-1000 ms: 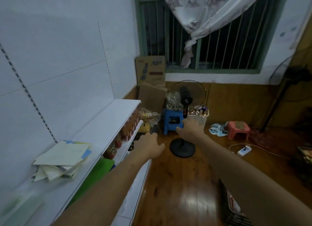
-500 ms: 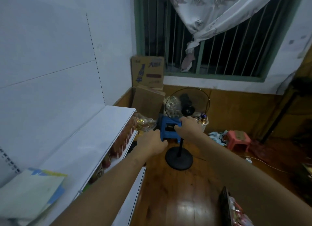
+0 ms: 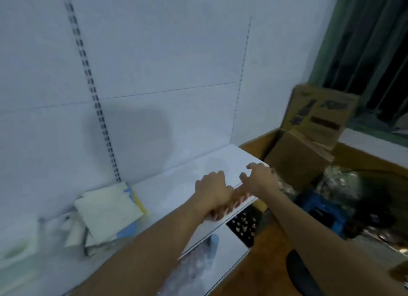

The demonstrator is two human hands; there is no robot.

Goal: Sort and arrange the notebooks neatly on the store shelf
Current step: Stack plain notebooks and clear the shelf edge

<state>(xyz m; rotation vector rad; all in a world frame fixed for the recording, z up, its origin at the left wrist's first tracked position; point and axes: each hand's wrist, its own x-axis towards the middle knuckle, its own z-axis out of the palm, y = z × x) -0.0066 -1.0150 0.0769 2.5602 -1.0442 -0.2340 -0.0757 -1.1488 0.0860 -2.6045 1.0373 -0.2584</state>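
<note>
White shelf | notebooks left, well apart | both hands' fingers loosely curled, empty

Small shop, slotted shelf, cardboard boxes

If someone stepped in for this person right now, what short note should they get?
Left hand: empty, fingers loosely curled, over the shelf front edge.
Right hand: empty, fingers spread and bent, over the shelf's right end.
Notebooks: a loose, skewed pile on the shelf's left part, against the back panel.
Done: nothing sorted that shows.
Left: straighten the pile and arrange it neatly on the shelf.
</note>
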